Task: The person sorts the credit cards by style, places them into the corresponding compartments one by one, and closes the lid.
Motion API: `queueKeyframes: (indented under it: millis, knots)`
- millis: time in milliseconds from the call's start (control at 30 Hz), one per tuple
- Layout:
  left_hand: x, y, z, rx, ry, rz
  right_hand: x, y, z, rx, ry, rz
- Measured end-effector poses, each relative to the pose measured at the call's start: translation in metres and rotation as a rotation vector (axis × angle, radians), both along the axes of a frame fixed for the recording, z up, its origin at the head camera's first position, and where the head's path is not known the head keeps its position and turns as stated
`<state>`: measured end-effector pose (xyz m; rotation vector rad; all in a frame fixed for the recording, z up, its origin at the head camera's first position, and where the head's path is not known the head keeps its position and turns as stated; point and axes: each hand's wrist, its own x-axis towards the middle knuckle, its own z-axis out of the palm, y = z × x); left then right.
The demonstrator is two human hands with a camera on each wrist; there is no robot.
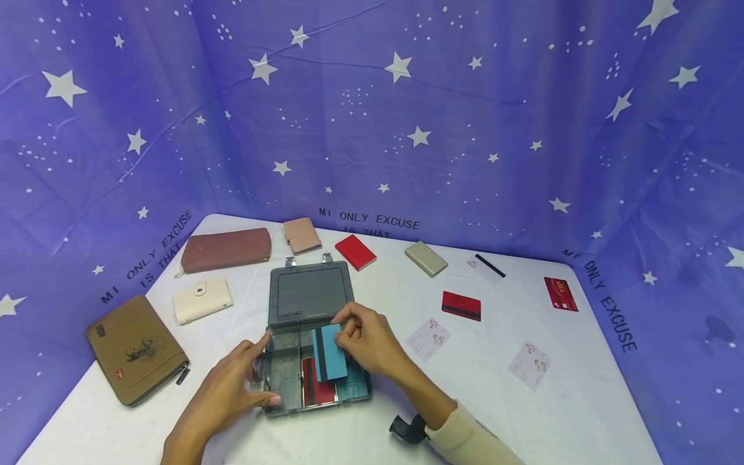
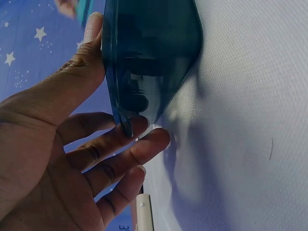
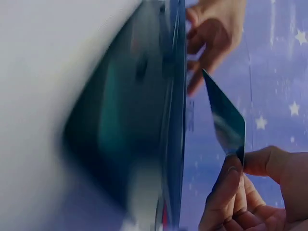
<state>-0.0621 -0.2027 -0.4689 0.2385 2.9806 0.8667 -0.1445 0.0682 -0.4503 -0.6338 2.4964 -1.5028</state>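
Note:
A smoky translucent plastic box stands on the table, its lid folded back. My left hand holds the box's left side, thumb at the near corner and fingertips along the wall in the left wrist view. Between thumb and fingers my right hand pinches a light blue card with a dark stripe. The card is tilted above the box, apart from its rim in the right wrist view. Inside, a red card lies in the middle compartment, and something blue-green shows in the right one.
Around the box lie a brown zip case, a cream card holder, a maroon wallet, a pink wallet, a red case and a beige case. Several loose cards, including a red one, lie to the right.

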Motion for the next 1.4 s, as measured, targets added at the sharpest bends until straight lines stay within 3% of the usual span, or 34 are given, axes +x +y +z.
queueKeyframes:
  millis: [133,233,467,567,633,733,867,933,1067,1233,1400]
  knots:
    - [0.001,-0.002,0.003,-0.018,0.013,0.006,-0.001,0.020,-0.003,0.085,0.026,-0.095]
    - [0.001,-0.003,0.003,-0.022,0.018,0.008,0.003,0.026,-0.008,0.152,0.058,-0.092]
    - [0.000,-0.002,0.002,-0.019,0.001,0.004,0.015,0.026,-0.013,0.436,0.298,-0.095]
    - [0.000,-0.002,0.001,-0.016,-0.006,0.007,0.018,0.027,-0.015,0.543,0.342,-0.106]
    - [0.000,-0.001,0.001,-0.013,-0.008,0.007,0.018,0.027,-0.016,0.559,0.348,-0.105]
    - [0.000,-0.001,0.000,-0.009,-0.010,0.006,0.014,0.032,-0.017,0.474,0.336,-0.091]
    - [-0.001,0.000,-0.001,-0.010,-0.022,0.006,0.001,0.053,-0.014,0.311,0.263,0.001]
    - [-0.001,0.000,-0.002,-0.013,-0.033,0.010,-0.007,0.071,-0.011,0.294,0.220,0.058]
    - [-0.001,0.000,-0.001,-0.010,-0.046,0.015,-0.020,0.105,-0.006,0.414,0.158,0.100]
    - [0.000,0.000,0.000,-0.012,-0.043,0.019,-0.024,0.132,-0.007,0.625,0.166,0.033]
    - [0.000,0.000,0.000,-0.011,-0.041,0.017,-0.027,0.138,-0.011,0.640,0.189,0.009]
